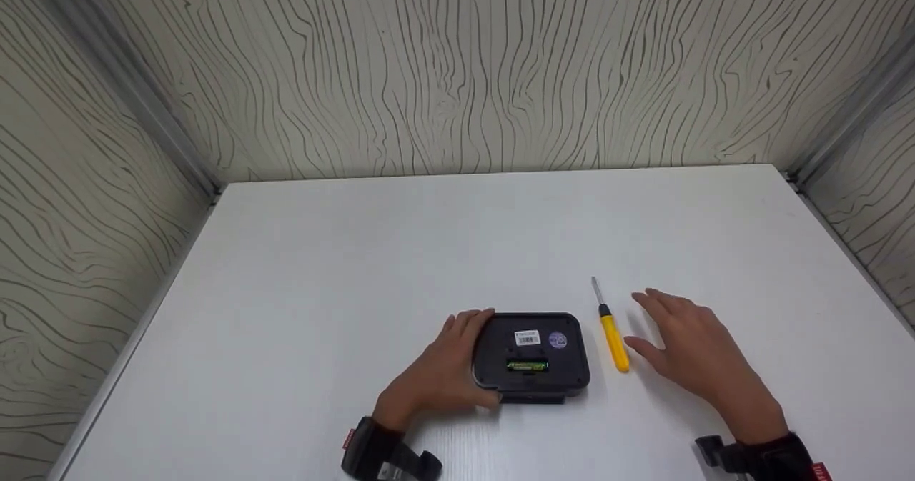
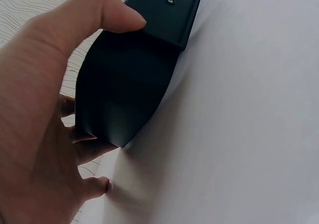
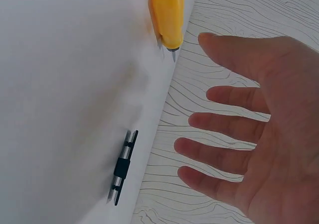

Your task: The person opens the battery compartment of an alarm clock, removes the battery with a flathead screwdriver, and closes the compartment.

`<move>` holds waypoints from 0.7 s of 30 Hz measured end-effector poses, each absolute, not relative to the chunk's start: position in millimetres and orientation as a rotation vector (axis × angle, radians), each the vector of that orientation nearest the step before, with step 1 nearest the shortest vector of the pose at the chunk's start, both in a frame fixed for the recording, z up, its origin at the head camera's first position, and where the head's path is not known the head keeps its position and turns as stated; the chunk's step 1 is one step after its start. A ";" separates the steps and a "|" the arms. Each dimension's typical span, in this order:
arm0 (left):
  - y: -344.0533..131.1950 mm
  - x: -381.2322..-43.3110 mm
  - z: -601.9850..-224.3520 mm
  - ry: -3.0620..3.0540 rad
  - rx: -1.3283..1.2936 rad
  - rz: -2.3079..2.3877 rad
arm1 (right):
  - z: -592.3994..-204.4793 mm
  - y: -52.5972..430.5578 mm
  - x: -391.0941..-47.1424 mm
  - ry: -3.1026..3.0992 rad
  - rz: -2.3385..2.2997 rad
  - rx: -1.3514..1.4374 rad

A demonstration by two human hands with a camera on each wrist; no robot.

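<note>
A black, rounded box-like device (image 1: 493,367) lies back side up on the white table, its battery slot uncovered. A green battery (image 1: 527,365) sits in that slot, below a white barcode label (image 1: 527,337) and a round sticker (image 1: 557,340). My left hand (image 1: 443,370) grips the device's left end, thumb on the near side and fingers around the far side. In the left wrist view the thumb presses the dark casing (image 2: 129,79) close to a screw. My right hand (image 1: 690,349) hovers with spread fingers, holding nothing, just right of a yellow-handled screwdriver (image 1: 615,341) whose tip points away.
Patterned wall panels (image 1: 443,73) close off the back and both sides of the table (image 1: 322,252). In the right wrist view a thin black and silver piece (image 3: 122,168) shows near the table's edge; I cannot tell what it is.
</note>
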State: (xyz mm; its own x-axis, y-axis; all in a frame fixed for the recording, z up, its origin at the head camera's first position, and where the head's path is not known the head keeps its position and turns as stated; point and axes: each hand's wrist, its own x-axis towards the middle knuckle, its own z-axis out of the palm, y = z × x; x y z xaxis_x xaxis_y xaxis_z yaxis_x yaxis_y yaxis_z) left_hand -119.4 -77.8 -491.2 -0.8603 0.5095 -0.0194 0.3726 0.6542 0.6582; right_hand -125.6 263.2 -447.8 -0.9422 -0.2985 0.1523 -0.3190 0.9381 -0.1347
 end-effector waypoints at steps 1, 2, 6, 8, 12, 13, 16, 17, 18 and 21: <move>-77.7 -119.3 -491.1 2.670 0.720 0.995 | -448.2 262.6 -125.5 -2.976 0.240 0.480; -77.7 -119.2 -491.0 2.670 0.719 0.996 | -448.7 262.0 -125.3 -2.983 0.244 0.487; -77.6 -119.0 -490.8 2.672 0.717 0.993 | -452.1 260.3 -124.7 -2.998 0.242 0.524; -77.6 -118.9 -490.3 2.672 0.718 0.991 | -453.3 258.4 -124.1 -2.995 0.234 0.546; -77.7 -119.0 -489.7 2.674 0.722 0.988 | -454.7 253.9 -123.1 -2.997 0.222 0.562; -77.6 -118.9 -489.5 2.674 0.721 0.987 | -454.7 252.6 -122.7 -2.997 0.221 0.566; -77.7 -119.1 -490.2 2.674 0.719 0.984 | -455.8 249.8 -122.7 -3.018 0.212 0.552; -77.7 -119.1 -490.5 2.675 0.720 0.982 | -456.3 248.9 -122.9 -3.025 0.206 0.550; -77.6 -119.3 -490.8 2.675 0.721 0.983 | -456.5 248.0 -122.9 -3.030 0.205 0.547; -77.4 -119.8 -491.8 2.674 0.722 0.985 | -457.4 245.5 -122.9 -3.039 0.201 0.541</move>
State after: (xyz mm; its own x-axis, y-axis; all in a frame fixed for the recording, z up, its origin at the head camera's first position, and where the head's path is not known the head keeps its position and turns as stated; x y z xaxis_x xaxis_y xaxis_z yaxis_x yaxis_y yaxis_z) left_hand -119.8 -77.4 -491.8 -0.8603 0.5094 -0.0195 0.3750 0.6583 0.6527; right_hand -122.9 245.5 -457.4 -0.9377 -0.3403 0.0704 -0.3466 0.9304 -0.1194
